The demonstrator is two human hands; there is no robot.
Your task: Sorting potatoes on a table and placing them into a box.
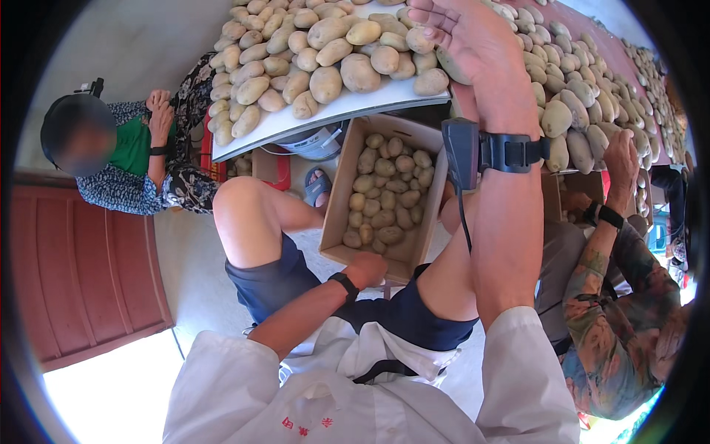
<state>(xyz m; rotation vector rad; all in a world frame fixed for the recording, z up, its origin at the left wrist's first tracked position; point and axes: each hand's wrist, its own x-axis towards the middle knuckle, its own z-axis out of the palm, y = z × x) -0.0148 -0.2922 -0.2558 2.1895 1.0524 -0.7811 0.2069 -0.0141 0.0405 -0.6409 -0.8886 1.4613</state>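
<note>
Between my knees stands an open cardboard box (336, 241), tilted in the view, holding many small potatoes (386, 194). My left hand (366, 269) grips its near rim, fingers partly hidden behind the cardboard. At the top of the view my right hand (471, 39) is over the potato pile (333, 61), palm partly showing and fingers extended to the left; nothing shows in it. The picture's upper edge crops this hand. Larger potatoes lie heaped on the white tabletop (355, 114) beneath and left of it. A black wrist strap with a small device (461, 152) sits on my right forearm.
Another person (133, 144) sits at the left with hands together. On the right, a co-worker's hand (621, 155) touches potatoes on a reddish table (613, 36). A bucket (313, 143) stands under the white tabletop. A reddish-brown panelled door (83, 266) is at the left.
</note>
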